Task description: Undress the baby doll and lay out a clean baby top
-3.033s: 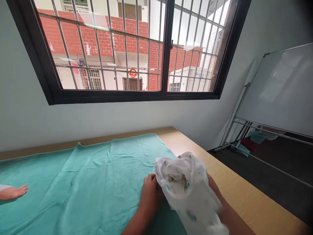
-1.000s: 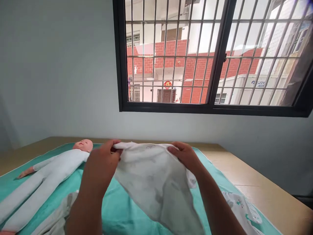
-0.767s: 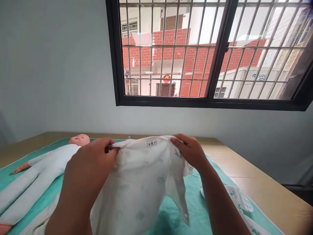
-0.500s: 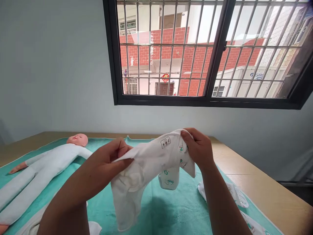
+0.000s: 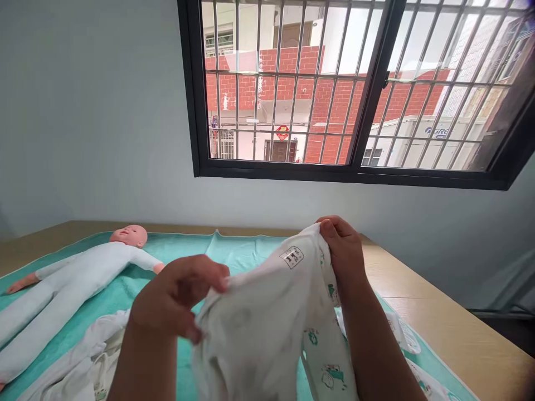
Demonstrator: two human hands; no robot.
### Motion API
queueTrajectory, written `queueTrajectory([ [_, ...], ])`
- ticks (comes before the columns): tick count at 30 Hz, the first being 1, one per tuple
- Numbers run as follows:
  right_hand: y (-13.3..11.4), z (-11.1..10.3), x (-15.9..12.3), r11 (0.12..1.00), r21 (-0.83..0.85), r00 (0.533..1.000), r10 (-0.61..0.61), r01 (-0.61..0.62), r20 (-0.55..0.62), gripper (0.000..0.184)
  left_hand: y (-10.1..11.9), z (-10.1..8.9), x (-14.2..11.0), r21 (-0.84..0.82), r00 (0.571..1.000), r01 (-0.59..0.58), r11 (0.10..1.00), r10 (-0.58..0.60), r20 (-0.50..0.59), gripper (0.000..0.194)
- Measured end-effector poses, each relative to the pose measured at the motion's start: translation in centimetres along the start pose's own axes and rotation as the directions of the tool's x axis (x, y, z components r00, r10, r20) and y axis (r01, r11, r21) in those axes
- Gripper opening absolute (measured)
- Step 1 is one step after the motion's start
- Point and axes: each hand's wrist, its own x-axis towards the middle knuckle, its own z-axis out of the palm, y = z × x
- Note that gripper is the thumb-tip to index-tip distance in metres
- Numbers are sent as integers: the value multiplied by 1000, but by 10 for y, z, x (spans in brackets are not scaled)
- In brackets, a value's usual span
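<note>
Both hands are up off the bench with the white baby garment [image 5: 267,312] bunched between them; the left hand [image 5: 178,298] is closed, pinching a fold of its edge; the right hand [image 5: 343,250] is closed too, gripping the collar end, higher up and nearer the window. Half a second ago the garment hung stretched between the hands with a leg dangling loose; now the left hand has dropped lower and closer to the camera and the cloth has gathered into a heap in front of the forearms; the small printed label [image 5: 291,257] has stayed facing up, just beside the right hand's fingers. So the cloth is being turned and gathered, not laid flat; it hangs in the air over the teal towel [image 5: 234,253].

The doll [image 5: 79,273] in its plain white suit lies on its back on the towel, well to the left, untouched; another crumpled white cloth [image 5: 90,356] lies under the left forearm; a printed cloth [image 5: 407,340] rests by the right arm, near the edge of the wooden bench [image 5: 451,328].
</note>
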Motion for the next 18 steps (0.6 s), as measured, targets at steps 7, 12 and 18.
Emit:
queueTrajectory([
  [7,8,-2,6,931,-356,990,-120,87,-72,31,25,11,22,613,996,58,788,-7,-86,31],
  [12,-9,3,-5,756,-590,940,-342,284,15,26,26,29,27,845,816,141,517,422,-394,35],
  [18,-19,11,-15,677,-644,863,-503,357,-50,28,22,35,33,787,697,373,492,411,-587,28],
])
